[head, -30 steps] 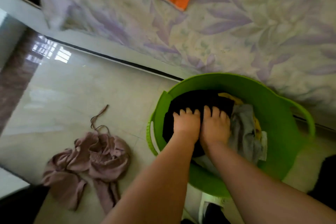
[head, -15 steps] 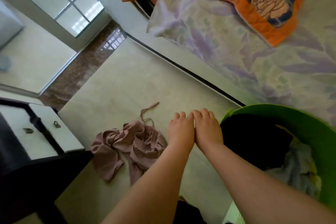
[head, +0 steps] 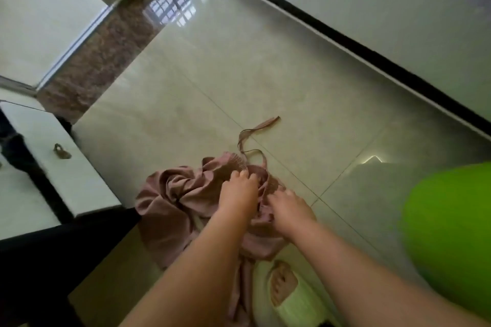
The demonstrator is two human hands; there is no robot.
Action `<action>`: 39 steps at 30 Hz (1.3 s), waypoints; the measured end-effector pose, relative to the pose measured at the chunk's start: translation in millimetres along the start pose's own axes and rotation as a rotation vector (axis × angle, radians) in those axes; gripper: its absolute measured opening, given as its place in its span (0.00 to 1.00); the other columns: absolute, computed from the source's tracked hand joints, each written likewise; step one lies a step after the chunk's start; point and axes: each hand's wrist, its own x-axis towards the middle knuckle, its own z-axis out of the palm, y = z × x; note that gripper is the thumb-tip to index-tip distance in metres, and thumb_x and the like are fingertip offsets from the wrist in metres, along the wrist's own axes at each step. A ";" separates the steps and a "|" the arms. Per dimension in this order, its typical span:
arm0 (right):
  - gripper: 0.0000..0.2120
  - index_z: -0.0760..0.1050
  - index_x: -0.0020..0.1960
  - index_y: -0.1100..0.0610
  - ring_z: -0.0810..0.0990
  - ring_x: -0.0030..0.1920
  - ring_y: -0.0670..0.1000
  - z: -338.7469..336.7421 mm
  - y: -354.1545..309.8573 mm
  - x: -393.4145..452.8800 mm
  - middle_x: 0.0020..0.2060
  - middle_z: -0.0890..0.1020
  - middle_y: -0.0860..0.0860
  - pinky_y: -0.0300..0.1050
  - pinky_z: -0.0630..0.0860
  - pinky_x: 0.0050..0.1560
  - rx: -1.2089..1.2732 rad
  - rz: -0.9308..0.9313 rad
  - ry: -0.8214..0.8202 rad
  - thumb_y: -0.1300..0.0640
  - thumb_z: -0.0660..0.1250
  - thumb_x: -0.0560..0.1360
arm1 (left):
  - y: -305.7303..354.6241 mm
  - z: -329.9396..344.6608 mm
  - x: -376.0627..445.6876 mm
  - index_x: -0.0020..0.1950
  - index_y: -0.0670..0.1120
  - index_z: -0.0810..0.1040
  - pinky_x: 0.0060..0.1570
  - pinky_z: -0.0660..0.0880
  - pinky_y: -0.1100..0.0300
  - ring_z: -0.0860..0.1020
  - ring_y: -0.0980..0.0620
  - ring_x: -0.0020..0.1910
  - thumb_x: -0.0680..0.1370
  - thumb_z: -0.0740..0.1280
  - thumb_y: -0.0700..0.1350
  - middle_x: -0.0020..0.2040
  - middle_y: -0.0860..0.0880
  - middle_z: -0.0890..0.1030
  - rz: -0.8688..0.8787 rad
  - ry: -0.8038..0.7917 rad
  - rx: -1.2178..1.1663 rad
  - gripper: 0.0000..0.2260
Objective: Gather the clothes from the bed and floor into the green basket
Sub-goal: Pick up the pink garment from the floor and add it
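Note:
A crumpled dusty-pink garment (head: 175, 199) with thin straps lies on the tiled floor in front of me. My left hand (head: 239, 191) presses down on its gathered top edge, fingers curling into the cloth. Just to the right, my right hand (head: 288, 210) also rests on the pink garment with fingers bent into the fabric. The green basket (head: 451, 233) shows only its outer wall at the right edge; its contents are out of view.
A white cabinet with a metal handle (head: 62, 151) stands at the left, with a dark shape below it. The bed's base (head: 372, 16) runs diagonally across the upper right. My foot in a pale slipper (head: 287, 292) stands beside the garment.
Both hands left the basket, swung left over the floor and came down on the pink garment. The view turned away from the bed and basket.

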 end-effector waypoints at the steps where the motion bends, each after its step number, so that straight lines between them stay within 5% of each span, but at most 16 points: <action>1: 0.18 0.72 0.65 0.52 0.68 0.67 0.57 13.8 -0.7 12.2 0.63 0.75 0.52 0.52 0.68 0.65 -0.002 -0.011 -0.030 0.47 0.62 0.77 | -5.4 6.6 11.0 0.70 0.46 0.67 0.60 0.73 0.50 0.66 0.43 0.67 0.75 0.66 0.39 0.69 0.44 0.69 0.017 -0.012 0.025 0.23; 9: 0.30 0.60 0.73 0.46 0.58 0.73 0.58 81.9 3.5 89.9 0.72 0.67 0.50 0.55 0.54 0.71 -0.098 -0.069 -0.194 0.43 0.64 0.73 | -19.5 59.6 91.2 0.67 0.50 0.74 0.62 0.63 0.51 0.63 0.44 0.68 0.76 0.66 0.47 0.69 0.47 0.67 0.203 -0.050 0.373 0.19; 11: 0.26 0.61 0.73 0.43 0.54 0.75 0.59 85.9 0.5 93.0 0.73 0.67 0.49 0.58 0.51 0.72 -0.173 -0.059 -0.238 0.44 0.62 0.76 | -21.4 63.1 94.0 0.69 0.49 0.74 0.62 0.62 0.52 0.61 0.44 0.70 0.77 0.65 0.49 0.72 0.47 0.64 0.222 -0.094 0.508 0.20; 16: 0.17 0.75 0.59 0.46 0.70 0.65 0.58 74.6 7.6 66.7 0.60 0.75 0.52 0.52 0.66 0.63 -0.070 -0.073 -0.243 0.46 0.65 0.71 | -38.8 58.3 79.7 0.74 0.49 0.68 0.65 0.61 0.50 0.60 0.43 0.70 0.79 0.61 0.53 0.74 0.46 0.62 0.170 -0.201 0.630 0.24; 19: 0.09 0.74 0.45 0.44 0.79 0.54 0.56 48.2 20.8 45.1 0.51 0.81 0.49 0.42 0.72 0.46 0.180 -0.013 -0.157 0.48 0.67 0.65 | -46.8 48.1 61.0 0.72 0.51 0.70 0.73 0.51 0.45 0.55 0.42 0.75 0.79 0.63 0.50 0.76 0.48 0.61 0.270 -0.344 0.584 0.21; 22: 0.21 0.77 0.57 0.38 0.80 0.55 0.53 3.9 30.1 18.0 0.56 0.81 0.46 0.43 0.77 0.51 0.286 0.020 -0.122 0.59 0.62 0.70 | -48.3 25.4 32.1 0.68 0.56 0.73 0.75 0.44 0.39 0.51 0.38 0.76 0.76 0.64 0.52 0.76 0.44 0.61 0.263 -0.423 0.556 0.20; 29: 0.07 0.72 0.48 0.47 0.78 0.51 0.56 -102.5 23.2 -51.2 0.50 0.81 0.51 0.45 0.70 0.45 -0.070 0.004 0.107 0.57 0.59 0.75 | -14.8 -75.2 -39.4 0.76 0.51 0.63 0.76 0.42 0.45 0.50 0.43 0.78 0.80 0.61 0.53 0.78 0.45 0.58 0.122 -0.384 0.520 0.25; 31: 0.06 0.72 0.47 0.47 0.76 0.52 0.56 -125.3 22.8 -63.7 0.49 0.79 0.51 0.45 0.70 0.47 -0.153 -0.065 0.006 0.56 0.61 0.72 | -3.4 -107.0 -50.4 0.77 0.48 0.61 0.76 0.40 0.48 0.48 0.45 0.79 0.81 0.59 0.49 0.79 0.44 0.56 0.027 -0.388 0.526 0.24; 35: 0.12 0.73 0.49 0.49 0.78 0.49 0.53 -189.0 16.6 -129.4 0.49 0.78 0.52 0.47 0.79 0.47 0.094 -0.097 -0.337 0.52 0.73 0.68 | 19.4 -177.2 -102.3 0.71 0.47 0.71 0.77 0.41 0.48 0.53 0.47 0.78 0.81 0.59 0.49 0.74 0.46 0.68 -0.013 -0.283 0.619 0.18; 37: 0.20 0.76 0.52 0.49 0.79 0.50 0.50 -223.5 15.6 -167.6 0.48 0.81 0.47 0.47 0.77 0.54 0.118 -0.104 -0.351 0.41 0.75 0.66 | 27.2 -207.5 -135.8 0.67 0.47 0.75 0.76 0.43 0.48 0.58 0.46 0.76 0.81 0.58 0.47 0.71 0.47 0.72 -0.002 -0.216 0.675 0.16; 39: 0.16 0.77 0.54 0.46 0.79 0.52 0.50 -252.0 12.1 -202.1 0.50 0.82 0.46 0.46 0.75 0.56 0.002 -0.098 -0.306 0.40 0.72 0.69 | 32.9 -236.9 -169.1 0.66 0.47 0.76 0.76 0.45 0.47 0.59 0.46 0.75 0.81 0.58 0.47 0.70 0.48 0.74 0.010 -0.186 0.701 0.15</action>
